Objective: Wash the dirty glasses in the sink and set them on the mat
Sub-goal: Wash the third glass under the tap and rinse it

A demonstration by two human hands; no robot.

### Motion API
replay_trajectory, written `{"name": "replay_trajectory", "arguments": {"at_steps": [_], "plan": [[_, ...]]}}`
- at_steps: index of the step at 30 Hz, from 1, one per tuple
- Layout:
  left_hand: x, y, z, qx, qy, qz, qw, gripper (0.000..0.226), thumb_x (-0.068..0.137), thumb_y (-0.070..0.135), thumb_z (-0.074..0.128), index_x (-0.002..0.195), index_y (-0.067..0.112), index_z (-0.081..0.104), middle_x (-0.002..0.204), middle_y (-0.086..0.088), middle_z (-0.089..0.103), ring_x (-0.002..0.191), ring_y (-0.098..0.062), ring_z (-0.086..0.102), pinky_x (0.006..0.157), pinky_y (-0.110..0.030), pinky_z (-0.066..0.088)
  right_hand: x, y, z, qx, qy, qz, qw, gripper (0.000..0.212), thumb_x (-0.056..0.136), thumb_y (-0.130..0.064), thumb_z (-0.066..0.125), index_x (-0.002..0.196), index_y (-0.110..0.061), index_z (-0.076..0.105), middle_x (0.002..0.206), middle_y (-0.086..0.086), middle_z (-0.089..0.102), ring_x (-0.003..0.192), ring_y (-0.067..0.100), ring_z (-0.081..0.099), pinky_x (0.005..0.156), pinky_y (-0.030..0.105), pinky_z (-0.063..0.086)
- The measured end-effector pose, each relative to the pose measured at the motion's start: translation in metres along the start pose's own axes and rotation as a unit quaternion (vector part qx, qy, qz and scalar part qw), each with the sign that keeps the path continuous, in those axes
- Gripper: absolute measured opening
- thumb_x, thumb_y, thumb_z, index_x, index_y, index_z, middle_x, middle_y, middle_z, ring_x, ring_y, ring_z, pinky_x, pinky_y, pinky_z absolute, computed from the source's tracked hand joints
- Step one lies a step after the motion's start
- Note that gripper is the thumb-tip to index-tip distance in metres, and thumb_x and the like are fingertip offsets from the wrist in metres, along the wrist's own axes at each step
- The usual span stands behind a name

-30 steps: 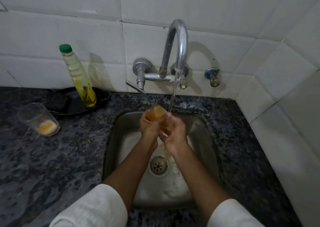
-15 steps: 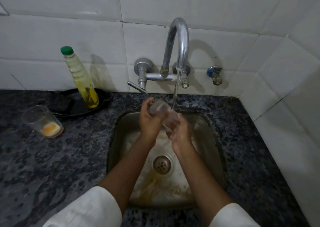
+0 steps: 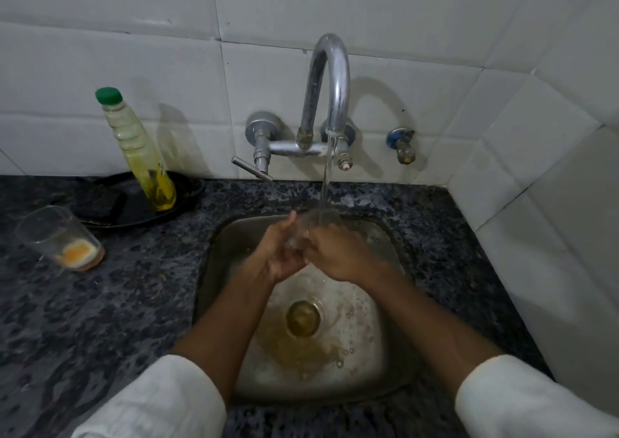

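A clear glass (image 3: 313,225) is held over the steel sink (image 3: 395,307) under the running stream from the tap (image 3: 330,96). My left hand (image 3: 284,253) grips it from the left, and my right hand (image 3: 338,253) wraps its lower part from the right. Most of the glass is hidden by my fingers. Orange-brown liquid lies around the drain (image 3: 303,318). A second glass (image 3: 60,238) with an orange residue at its bottom stands on the dark counter at the left.
A green-capped bottle (image 3: 140,151) of yellow liquid stands on a black tray (image 3: 187,191) with a dark sponge (image 3: 97,203), behind the second glass. The tap's lever (image 3: 251,168) juts forward left of the stream. White tiled walls close the back and right.
The orange liquid left the held glass and now stains the sink bottom. Both hands lowered slightly with the glass and my right hand closed further around it.
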State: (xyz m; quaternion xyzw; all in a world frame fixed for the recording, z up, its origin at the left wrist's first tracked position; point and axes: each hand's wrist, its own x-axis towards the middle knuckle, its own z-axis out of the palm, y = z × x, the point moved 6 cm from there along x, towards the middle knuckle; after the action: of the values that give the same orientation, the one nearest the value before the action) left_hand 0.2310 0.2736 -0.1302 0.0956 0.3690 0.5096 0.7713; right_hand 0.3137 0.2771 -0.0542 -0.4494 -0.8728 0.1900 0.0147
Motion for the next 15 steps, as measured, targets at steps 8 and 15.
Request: {"name": "replay_trajectory", "arguments": {"at_steps": [8, 15], "plan": [[0.0, 0.002, 0.006, -0.077, -0.019, 0.083, 0.993, 0.04, 0.102, 0.032, 0.043, 0.118, 0.001, 0.063, 0.109, -0.018, 0.066, 0.086, -0.022, 0.064, 0.07, -0.029, 0.054, 0.013, -0.007, -0.015, 0.304, 0.178, 0.094, 0.931, 0.02, 0.093, -0.017, 0.05, 0.093, -0.009, 0.068, 0.093, 0.012, 0.071, 0.086, 0.027, 0.069, 0.075, 0.048, 0.057], [-0.001, 0.001, -0.002, 0.031, 0.017, 0.024, 0.999, 0.056, 0.091, 0.048, 0.061, 0.125, 0.003, 0.066, 0.122, -0.018, 0.067, 0.11, -0.028, 0.064, 0.1, -0.039, 0.049, 0.009, -0.02, -0.018, -0.055, 0.09, -0.033, 0.994, 0.025, 0.096, -0.022, 0.043, 0.095, -0.006, 0.062, 0.094, 0.01, 0.058, 0.087, 0.023, 0.055, 0.067, 0.031, 0.034]]}}
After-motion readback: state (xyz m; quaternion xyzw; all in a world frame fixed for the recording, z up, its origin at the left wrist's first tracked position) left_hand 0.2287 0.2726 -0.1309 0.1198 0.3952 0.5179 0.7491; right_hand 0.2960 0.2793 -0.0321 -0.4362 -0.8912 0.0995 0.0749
